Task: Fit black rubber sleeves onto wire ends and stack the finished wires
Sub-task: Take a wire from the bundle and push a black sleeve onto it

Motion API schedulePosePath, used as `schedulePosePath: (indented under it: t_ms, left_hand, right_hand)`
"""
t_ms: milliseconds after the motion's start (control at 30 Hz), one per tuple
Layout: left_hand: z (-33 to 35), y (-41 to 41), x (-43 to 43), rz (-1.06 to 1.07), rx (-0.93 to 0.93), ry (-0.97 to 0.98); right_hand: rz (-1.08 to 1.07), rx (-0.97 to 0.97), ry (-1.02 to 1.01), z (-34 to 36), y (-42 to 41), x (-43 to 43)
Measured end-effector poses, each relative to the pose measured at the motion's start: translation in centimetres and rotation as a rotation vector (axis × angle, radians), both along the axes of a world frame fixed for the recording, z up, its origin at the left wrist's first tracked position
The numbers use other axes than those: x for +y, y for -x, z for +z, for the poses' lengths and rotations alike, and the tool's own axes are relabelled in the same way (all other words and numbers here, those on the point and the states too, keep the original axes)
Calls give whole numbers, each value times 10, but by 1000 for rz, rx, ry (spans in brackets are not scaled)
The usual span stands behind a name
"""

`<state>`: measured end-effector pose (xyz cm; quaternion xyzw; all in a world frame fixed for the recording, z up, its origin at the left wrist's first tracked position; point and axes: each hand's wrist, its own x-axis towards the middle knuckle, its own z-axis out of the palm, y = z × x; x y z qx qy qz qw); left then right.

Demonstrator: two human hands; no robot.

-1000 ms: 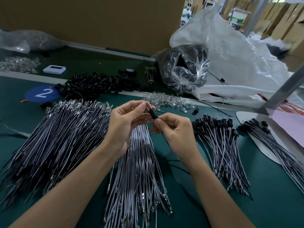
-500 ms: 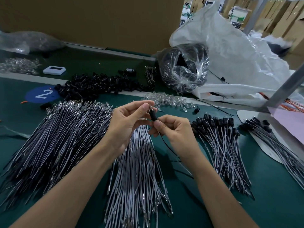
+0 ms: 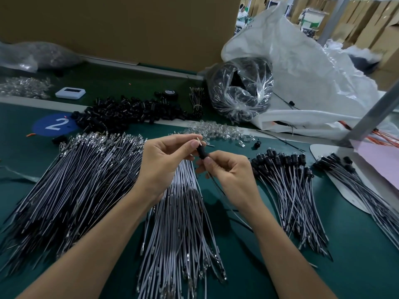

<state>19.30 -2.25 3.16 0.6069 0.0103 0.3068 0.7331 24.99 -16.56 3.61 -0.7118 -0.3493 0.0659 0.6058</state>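
**Two hands on one sleeve point(image 3: 201, 153)**

At mid-frame the left hand point(image 3: 164, 162) pinches the metal tip of a wire point(image 3: 199, 141) between thumb and forefinger. The right hand point(image 3: 228, 175) grips the black sleeve just below that tip, fingers point(image 3: 212, 164) closed round it. The wire trails down from this hand toward the green tabletop point(image 3: 356, 255).

Bare wires point(image 3: 181, 212) fan out beneath the hands and across the left of the frame. Finished wires point(image 3: 287, 186) lie heaped at right, black caps at their upper ends, with a second heap further right. Loose sleeves point(image 3: 129, 111) are piled upper left, beside a blue disc point(image 3: 54, 125) marked "2".
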Motion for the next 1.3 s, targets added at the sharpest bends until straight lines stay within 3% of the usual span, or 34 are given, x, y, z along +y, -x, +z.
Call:
schedulePosePath:
  t_ms: [433,833,1300]
  left_hand:
    - [1,1,-4,14,-7,-2]
    - [3,2,-7,17,28,0]
    - [5,4,-10,4,57,138]
  right_hand:
    - [-153,-289,105,-7,-3,-1]
    - [-160,-282,129,-6,-3,-2]
    - [-191,-280,93,-4,0,0]
